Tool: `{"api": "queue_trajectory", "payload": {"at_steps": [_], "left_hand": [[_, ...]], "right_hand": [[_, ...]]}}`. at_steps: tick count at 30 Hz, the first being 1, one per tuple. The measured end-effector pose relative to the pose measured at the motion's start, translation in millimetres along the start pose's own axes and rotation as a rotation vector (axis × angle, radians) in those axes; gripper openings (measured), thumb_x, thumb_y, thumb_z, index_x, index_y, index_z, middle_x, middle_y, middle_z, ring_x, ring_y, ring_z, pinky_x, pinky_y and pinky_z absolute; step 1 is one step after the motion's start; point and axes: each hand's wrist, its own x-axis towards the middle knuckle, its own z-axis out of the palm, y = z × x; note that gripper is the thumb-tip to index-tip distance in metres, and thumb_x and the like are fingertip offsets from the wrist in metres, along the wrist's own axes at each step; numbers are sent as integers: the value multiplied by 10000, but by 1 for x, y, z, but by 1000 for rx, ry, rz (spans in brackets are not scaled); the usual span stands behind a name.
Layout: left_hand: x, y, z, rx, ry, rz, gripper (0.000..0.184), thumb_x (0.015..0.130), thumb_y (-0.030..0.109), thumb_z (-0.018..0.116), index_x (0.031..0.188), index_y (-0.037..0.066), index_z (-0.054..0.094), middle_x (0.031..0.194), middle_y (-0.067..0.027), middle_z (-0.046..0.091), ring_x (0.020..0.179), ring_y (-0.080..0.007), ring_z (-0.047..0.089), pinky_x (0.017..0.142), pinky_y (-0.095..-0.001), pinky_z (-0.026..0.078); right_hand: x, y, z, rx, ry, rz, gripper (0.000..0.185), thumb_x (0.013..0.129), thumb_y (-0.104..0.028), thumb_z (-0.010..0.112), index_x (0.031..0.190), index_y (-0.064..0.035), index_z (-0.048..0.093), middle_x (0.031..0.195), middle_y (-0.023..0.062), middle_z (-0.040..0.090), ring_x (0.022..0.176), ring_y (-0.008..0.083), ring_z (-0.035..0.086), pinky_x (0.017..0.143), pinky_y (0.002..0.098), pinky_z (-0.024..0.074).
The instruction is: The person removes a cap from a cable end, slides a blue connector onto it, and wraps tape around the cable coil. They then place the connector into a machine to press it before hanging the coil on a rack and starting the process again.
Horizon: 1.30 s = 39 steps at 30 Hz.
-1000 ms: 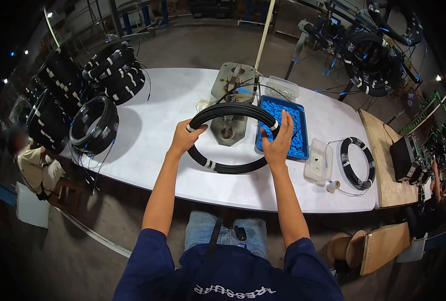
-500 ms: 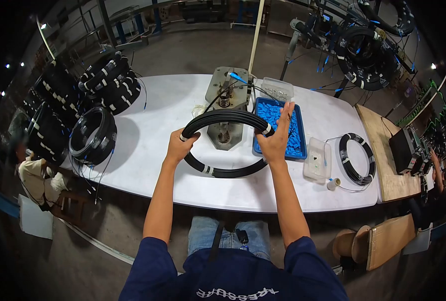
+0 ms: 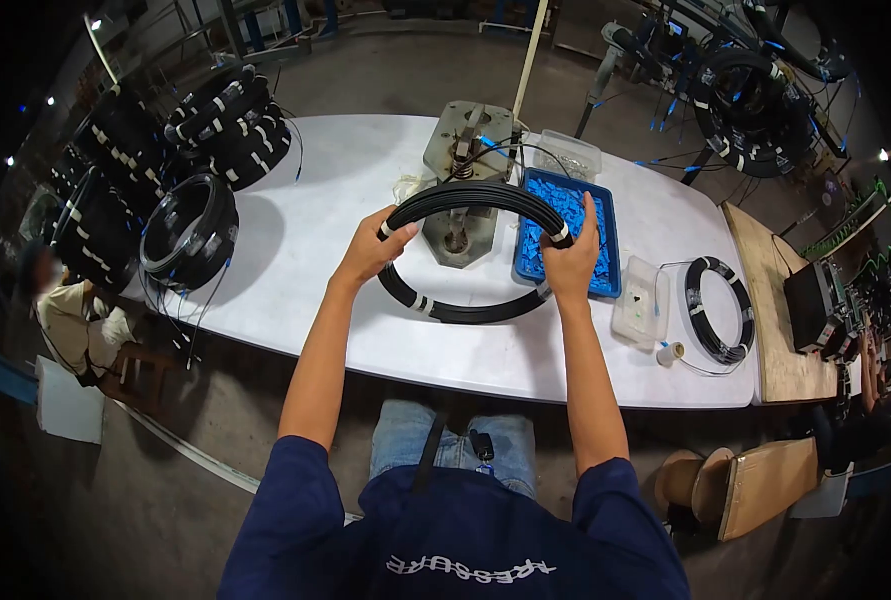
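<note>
A coil of black cable (image 3: pixel 475 312) bound with white tape is held up over the table, tilted toward me. My left hand (image 3: pixel 373 248) is closed round its left side, thumb on the inner edge. On the right side, my right hand (image 3: pixel 571 262) grips it with the thumb inside and fingers outside, partly hidden. A loose cable end with a blue connector (image 3: pixel 493 146) rises behind the coil, in front of a metal hand press (image 3: pixel 455 240). Close beyond my right hand stands a blue tray (image 3: pixel 613 270) full of small blue parts.
Stacked cable coils (image 3: pixel 230 130) fill the table's left end. At right are a clear plastic box (image 3: pixel 638 312), a small roll (image 3: pixel 669 353) and another coil (image 3: pixel 717 310). A clear bin (image 3: pixel 568 155) stands behind the tray. A seated person (image 3: pixel 75 325) is at far left.
My right hand's fingers, stretched upward before, have bent in around the coil. My left hand has shifted its hold slightly. The whole view has tilted a little.
</note>
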Motion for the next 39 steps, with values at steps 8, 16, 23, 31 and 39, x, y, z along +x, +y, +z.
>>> {"api": "queue_trajectory", "payload": {"at_steps": [8, 16, 23, 31, 39], "left_hand": [[4, -13, -4, -30, -22, 3, 416, 907, 467, 661, 905, 59, 578, 633, 67, 425, 522, -41, 383, 466, -215, 299], [10, 6, 7, 319, 117, 39, 239, 832, 196, 753, 759, 60, 572, 604, 43, 474, 551, -56, 431, 488, -250, 326], [25, 32, 3, 545, 170, 166, 187, 839, 178, 725, 894, 2, 695, 660, -45, 615, 598, -111, 496, 581, -301, 433], [19, 43, 3, 663, 153, 130, 201, 825, 167, 691, 939, 1, 690, 715, -171, 668, 607, -264, 604, 625, -359, 481], [11, 45, 10, 633, 97, 170, 175, 783, 130, 676, 898, -1, 681, 662, -171, 645, 549, -260, 576, 573, -362, 464]], "right_hand": [[-14, 12, 0, 3, -61, -4, 810, 706, 87, 611, 1459, -94, 371, 1284, 235, 529, 1167, 413, 525, 999, 435, 421], [-15, 6, -1, 74, -124, 145, 826, 726, 112, 581, 1486, -102, 336, 1310, 239, 502, 1180, 392, 522, 991, 430, 435], [-51, 18, 0, 202, -207, 269, 957, 776, -33, 698, 1550, -102, 140, 1283, 214, 545, 1006, 277, 613, 862, 344, 487], [0, -61, -69, -314, -618, 251, 855, 749, -256, 789, 1464, -40, 371, 922, 176, 693, 807, 359, 680, 759, 401, 533], [44, -95, -17, -426, -212, -587, 668, 650, -200, 827, 1265, -119, 579, 1202, 69, 601, 1142, 250, 533, 1110, 479, 272]]}}
